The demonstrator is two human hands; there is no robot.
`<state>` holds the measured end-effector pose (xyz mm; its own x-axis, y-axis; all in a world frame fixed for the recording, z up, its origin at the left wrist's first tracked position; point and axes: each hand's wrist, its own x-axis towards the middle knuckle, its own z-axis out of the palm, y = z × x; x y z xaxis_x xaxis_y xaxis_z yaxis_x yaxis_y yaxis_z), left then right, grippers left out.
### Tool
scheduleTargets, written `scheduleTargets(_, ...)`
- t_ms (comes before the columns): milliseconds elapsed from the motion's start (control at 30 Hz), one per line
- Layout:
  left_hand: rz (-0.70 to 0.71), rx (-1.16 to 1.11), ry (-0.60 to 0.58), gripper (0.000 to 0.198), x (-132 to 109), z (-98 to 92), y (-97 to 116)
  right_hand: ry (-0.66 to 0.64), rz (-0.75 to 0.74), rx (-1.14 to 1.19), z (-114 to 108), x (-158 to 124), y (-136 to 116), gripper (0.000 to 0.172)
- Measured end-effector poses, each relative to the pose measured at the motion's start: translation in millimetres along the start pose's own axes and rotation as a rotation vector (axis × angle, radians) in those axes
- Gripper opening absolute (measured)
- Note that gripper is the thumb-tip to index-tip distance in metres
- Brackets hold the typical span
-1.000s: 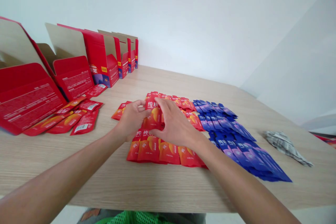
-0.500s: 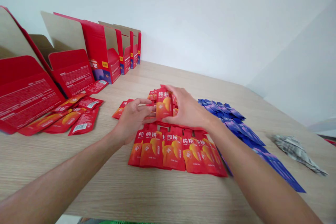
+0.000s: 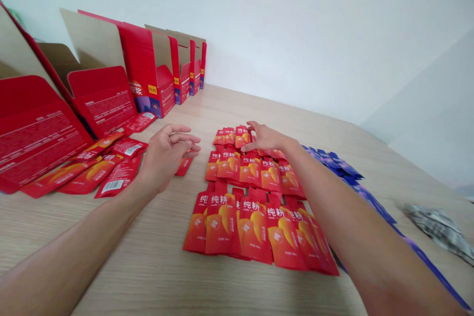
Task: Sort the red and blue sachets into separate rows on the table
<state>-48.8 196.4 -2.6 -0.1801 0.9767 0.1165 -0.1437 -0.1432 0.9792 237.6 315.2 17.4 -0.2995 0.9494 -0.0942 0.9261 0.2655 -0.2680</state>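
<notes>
My left hand (image 3: 168, 155) hovers over the table with its fingers apart and holds nothing. Partly behind its fingertips lies a red pouch (image 3: 183, 166). My right hand (image 3: 266, 138) reaches to the back row of red-and-orange pouches. Its thumb and fingers are spread around the top and bottom edges of one pouch (image 3: 242, 134), which lies in that row. A middle row of pouches (image 3: 250, 169) and a front row (image 3: 255, 227) lie nearer to me, overlapping side by side. My right hand and forearm cover some pouches on the right.
Open red cartons (image 3: 140, 74) stand in a line along the left. Loose red pouches (image 3: 118, 177) lie in front of them. Rows of blue-purple pouches (image 3: 344, 168) are on the right, partly behind my right arm. A checked cloth (image 3: 439, 227) lies at the far right.
My right hand has carried a pouch away from me, down into the back row. My left hand has drawn back to the left, uncovering the middle row.
</notes>
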Motion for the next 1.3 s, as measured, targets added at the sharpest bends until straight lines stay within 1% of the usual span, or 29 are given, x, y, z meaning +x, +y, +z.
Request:
scheduleTargets(133, 0.027, 0.035, -0.003, 0.030, 4, -4.7, -3, -0.051, 0.003, 0.015, 5, 12, 4, 0.122)
scheduleTargets(233, 0.064, 0.103, -0.049, 0.026, 6, -6.8, -7, -0.088, 0.004, 0.037, 9, 18, 8, 0.124)
scheduleTargets(300, 0.124, 0.229, -0.081, 0.021, 5, -8.4, -8, -0.109, 0.000, 0.059, 11, 20, 9, 0.127)
scheduleTargets(367, 0.215, 0.381, -0.096, 0.019, 5, -11.0, -7, -0.122, -0.005, 0.074, 11, 19, 9, 0.131)
scheduleTargets(467, 0.332, 0.604, -0.070, 0.019, 12, -19.6, 5, -0.106, -0.010, 0.057, 8, 12, 9, 0.135)
scheduleTargets(533, 0.368, 0.795, -0.018, 0.020, 25, -29.6, 18, -0.049, -0.033, 0.021, 5, 2, 11, 0.134)
scheduleTargets(600, 0.354, 1.039, 0.046, 0.021, 45, -42.2, 29, 0.029, -0.072, -0.021, 0, -12, 14, 0.129)
scheduleTargets(633, 0.318, 1.175, 0.067, 0.021, 56, -48.9, 32, 0.064, -0.088, -0.038, -2, -19, 16, 0.126)
scheduleTargets(667, 0.248, 1.303, 0.094, 0.018, 68, -55.4, 33, 0.092, -0.101, -0.053, -3, -27, 19, 0.123)
scheduleTargets(700, 0.195, 1.355, 0.078, 0.012, 78, -61.5, 32, 0.113, -0.112, -0.065, -5, -36, 21, 0.120)
scheduleTargets(733, 0.136, 1.391, 0.074, 0.009, 88, -67.0, 29, 0.131, -0.124, -0.075, -6, -44, 24, 0.117)
scheduleTargets(833, -0.015, 1.448, 0.056, 0.031, 108, -77.7, 16, 0.176, -0.161, -0.096, -7, -69, 33, 0.113)
scheduleTargets(867, -0.052, 1.462, 0.060, 0.036, 112, -79.2, 12, 0.188, -0.170, -0.098, -8, -77, 35, 0.112)
scheduleTargets(933, -0.092, 1.485, 0.065, 0.039, 117, -79.3, 6, 0.205, -0.178, -0.093, -9, -90, 40, 0.110)
scheduleTargets(1000, -0.082, 1.499, 0.040, 0.037, 118, -76.5, 3, 0.222, -0.183, -0.083, -11, -101, 44, 0.107)
scheduleTargets(1067, -0.041, 1.509, -0.014, 0.032, 117, -71.7, 2, 0.243, -0.184, -0.066, -12, -108, 47, 0.104)
scheduleTargets(1200, 0.054, 1.534, -0.126, 0.025, 108, -59.6, 0, 0.286, -0.177, -0.027, -14, -117, 50, 0.098)
scheduleTargets(1300, 0.108, 1.546, -0.167, 0.014, 102, -53.9, 1, 0.315, -0.185, -0.011, -15, -122, 48, 0.094)
